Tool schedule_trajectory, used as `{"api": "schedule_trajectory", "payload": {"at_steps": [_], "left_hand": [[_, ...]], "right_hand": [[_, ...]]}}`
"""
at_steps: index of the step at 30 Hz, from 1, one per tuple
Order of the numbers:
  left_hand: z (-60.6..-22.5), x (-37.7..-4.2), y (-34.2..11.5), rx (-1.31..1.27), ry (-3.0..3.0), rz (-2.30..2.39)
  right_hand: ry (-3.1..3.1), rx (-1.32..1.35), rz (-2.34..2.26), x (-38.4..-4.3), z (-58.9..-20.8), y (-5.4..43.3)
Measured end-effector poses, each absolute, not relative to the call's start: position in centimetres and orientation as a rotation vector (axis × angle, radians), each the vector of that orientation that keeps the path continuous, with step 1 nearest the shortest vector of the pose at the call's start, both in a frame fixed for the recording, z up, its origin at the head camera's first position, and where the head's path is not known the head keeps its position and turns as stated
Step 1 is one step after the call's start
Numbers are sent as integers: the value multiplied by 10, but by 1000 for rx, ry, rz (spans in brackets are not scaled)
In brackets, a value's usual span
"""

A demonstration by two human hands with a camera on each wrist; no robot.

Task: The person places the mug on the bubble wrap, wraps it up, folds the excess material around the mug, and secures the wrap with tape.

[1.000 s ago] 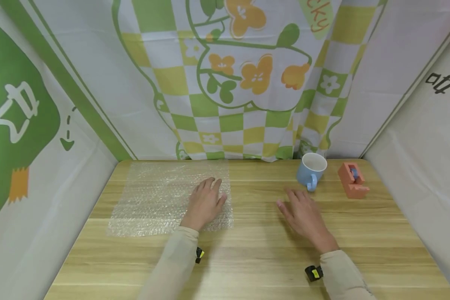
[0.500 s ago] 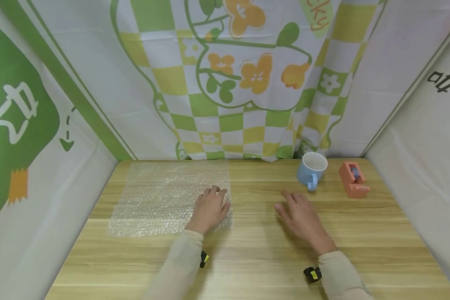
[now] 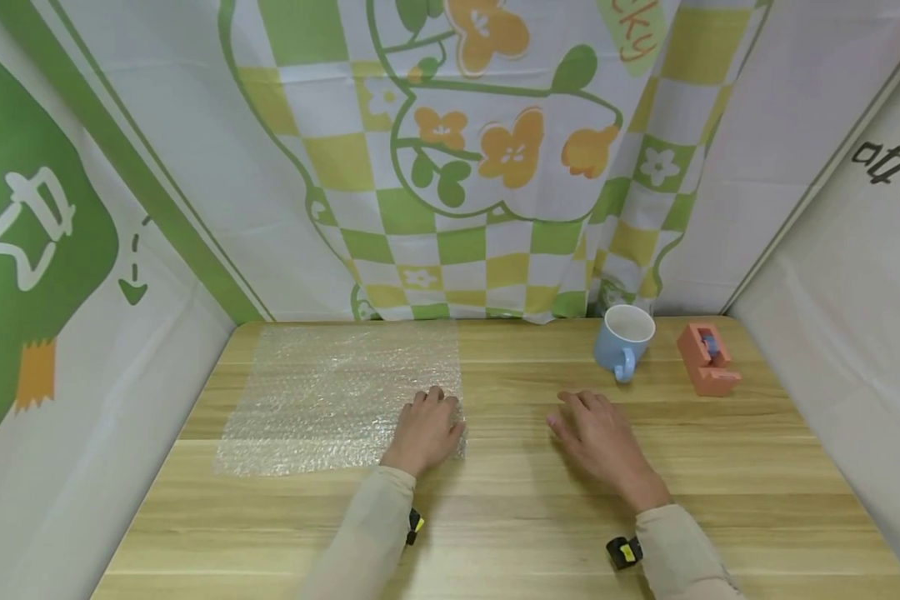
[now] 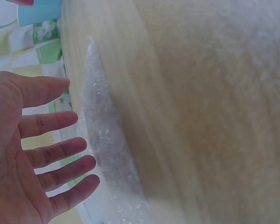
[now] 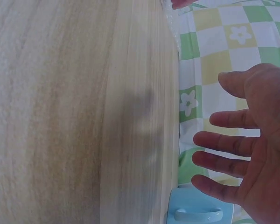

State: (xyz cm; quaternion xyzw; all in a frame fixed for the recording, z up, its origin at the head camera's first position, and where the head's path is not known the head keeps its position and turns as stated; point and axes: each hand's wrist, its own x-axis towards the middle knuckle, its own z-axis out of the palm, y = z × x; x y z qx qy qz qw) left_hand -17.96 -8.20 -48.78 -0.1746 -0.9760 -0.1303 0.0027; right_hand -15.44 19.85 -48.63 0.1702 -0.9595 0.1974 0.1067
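Note:
A clear sheet of bubble wrap lies flat on the left part of the wooden table. Over its right edge is my left hand, and the left wrist view shows its fingers spread with nothing held. My right hand hovers above bare wood right of centre. Its fingers are spread and hold nothing in the right wrist view. Just beyond that hand stands a light blue mug, upright, its handle toward me. An orange tape dispenser sits to the right of the mug.
A checked, flowered curtain hangs along the table's back edge. White printed cloth walls rise on both sides. Wood surface shows between the hands and toward the front.
My left hand has moved toward me and slightly right, over the bubble wrap's right edge. The right hand has drawn back a little, away from the mug.

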Motion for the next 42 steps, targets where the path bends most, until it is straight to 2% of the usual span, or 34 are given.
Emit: {"api": "schedule_trajectory", "payload": {"at_steps": [42], "left_hand": [[-495, -176, -78, -488, -3067, -408]], "right_hand": [[-2848, 539, 580, -153, -486, 198]]}}
